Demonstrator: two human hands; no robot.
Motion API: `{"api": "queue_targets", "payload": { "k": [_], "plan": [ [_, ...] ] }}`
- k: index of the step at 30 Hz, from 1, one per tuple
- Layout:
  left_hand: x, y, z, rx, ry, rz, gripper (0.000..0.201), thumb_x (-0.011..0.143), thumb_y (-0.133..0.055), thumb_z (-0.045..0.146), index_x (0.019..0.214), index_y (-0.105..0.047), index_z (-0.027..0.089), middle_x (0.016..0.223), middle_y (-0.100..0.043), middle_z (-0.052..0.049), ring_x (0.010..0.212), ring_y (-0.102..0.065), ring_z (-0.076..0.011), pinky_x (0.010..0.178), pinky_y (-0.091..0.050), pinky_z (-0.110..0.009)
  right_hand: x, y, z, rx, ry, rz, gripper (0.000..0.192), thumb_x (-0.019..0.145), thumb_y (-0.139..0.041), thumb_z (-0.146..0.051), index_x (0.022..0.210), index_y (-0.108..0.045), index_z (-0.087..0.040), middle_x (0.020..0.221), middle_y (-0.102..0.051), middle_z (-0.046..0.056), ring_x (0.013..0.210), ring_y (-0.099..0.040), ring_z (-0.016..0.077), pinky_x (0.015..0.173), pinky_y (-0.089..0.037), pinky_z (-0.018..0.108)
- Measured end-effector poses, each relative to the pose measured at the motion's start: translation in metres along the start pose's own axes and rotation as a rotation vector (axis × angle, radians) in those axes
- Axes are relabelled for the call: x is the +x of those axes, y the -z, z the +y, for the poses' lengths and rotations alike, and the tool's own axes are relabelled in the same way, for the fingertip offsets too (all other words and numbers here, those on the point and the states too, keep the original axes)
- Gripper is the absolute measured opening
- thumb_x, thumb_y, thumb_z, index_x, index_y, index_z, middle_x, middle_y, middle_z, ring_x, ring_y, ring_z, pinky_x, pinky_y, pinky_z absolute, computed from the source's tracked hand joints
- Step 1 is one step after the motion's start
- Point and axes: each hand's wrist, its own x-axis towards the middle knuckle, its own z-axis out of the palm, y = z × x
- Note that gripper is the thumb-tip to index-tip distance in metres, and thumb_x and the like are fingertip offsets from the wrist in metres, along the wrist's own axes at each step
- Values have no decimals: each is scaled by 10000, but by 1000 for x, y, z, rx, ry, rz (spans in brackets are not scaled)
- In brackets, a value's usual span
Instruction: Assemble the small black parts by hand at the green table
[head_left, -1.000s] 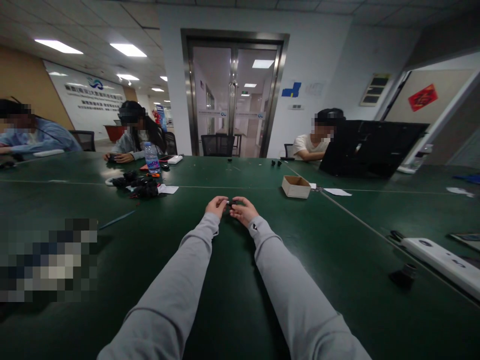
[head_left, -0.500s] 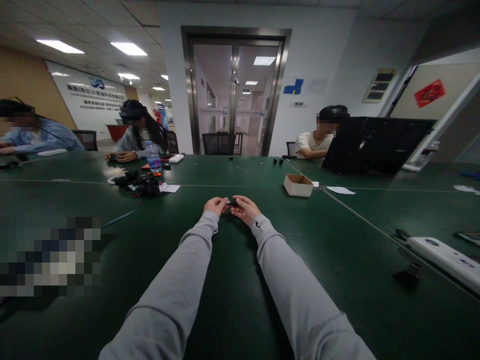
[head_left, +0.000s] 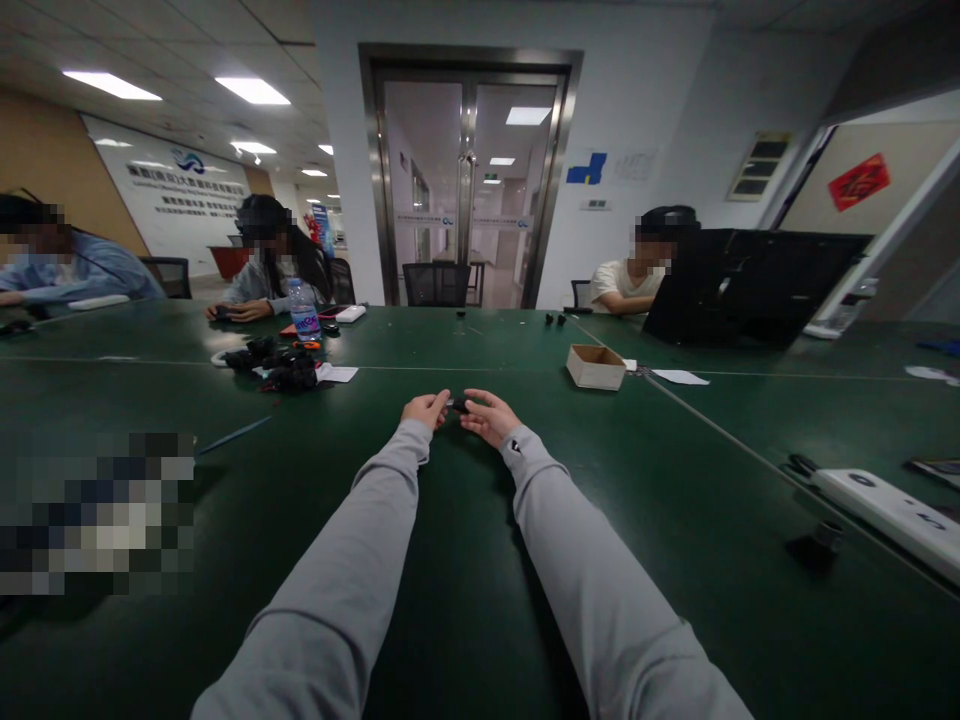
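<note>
Over the green table [head_left: 465, 560], both my arms in grey sleeves reach forward. A small black object [head_left: 459, 405] with a lighter, shiny end on the left sits between my fingertips; it is too small for me to tell its kind. My left hand [head_left: 424, 409] is closed in a pinch at the lighter end. Thumb and fingers of my right hand [head_left: 489, 416] close on the dark part from the other side. My fingers hide some of it.
An open cardboard box [head_left: 595, 368] stands ahead to the right. Ahead left are a tangle of black gear [head_left: 281, 365] and a water bottle [head_left: 304, 312]. A white power strip [head_left: 892, 515] and a dark brush [head_left: 817, 543] lie at right. Several people sit across the table.
My left hand has shifted slightly left, and more of the black object shows between my hands. My right hand stays nearly in place. The view has tilted a little.
</note>
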Motion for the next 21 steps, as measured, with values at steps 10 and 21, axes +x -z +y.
{"api": "queue_targets", "payload": {
  "k": [10,21],
  "plan": [
    [-2,2,4,98,18,19,499,726,-386,590,541,-562,161,443,-515,-3,407,-490,-104,467,-391,-222,-3,-2,-2,-13,5,-28,211,719,-585,-35,900,-546,-137,668,-646,44,530,-618,110,565,-532,232],
    [-5,-2,4,-119,-61,28,315,683,-529,470,751,-575,166,606,-580,-9,546,-542,-115,431,-411,-194,-2,-2,-1,19,31,26,228,711,-584,-22,899,-535,-143,636,-632,26,562,-634,130,604,-547,264]
  ]
}}
